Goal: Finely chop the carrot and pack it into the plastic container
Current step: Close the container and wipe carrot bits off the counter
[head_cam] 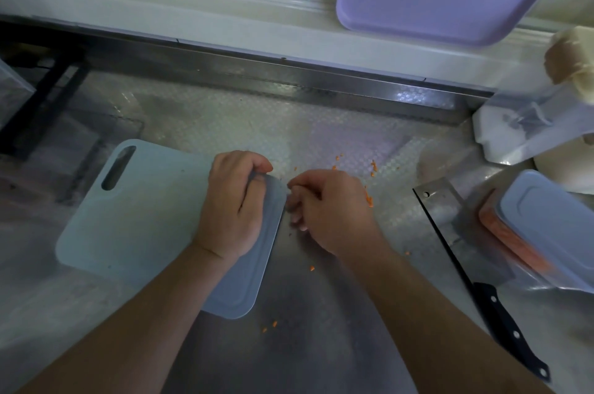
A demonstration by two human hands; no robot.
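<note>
left hand is gripping the far edge of the pale blue plastic cutting board; right hand, fingers curled, is gathering orange carrot bits off the steel surface. lidded clear plastic container is sitting at right, already holding carrot. risk: stray bits getting flicked away, or the sleeve catching the black-handled cleaver

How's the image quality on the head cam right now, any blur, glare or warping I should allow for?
Head view: dim, bluish light; wide-angle warping bends the window sill and counter edge. The plastic container at right is smeared by blur, while the left hand, right hand and cutting board read fairly sharp. Soft glare patches on the steel counter; the knife stays legible.
</note>
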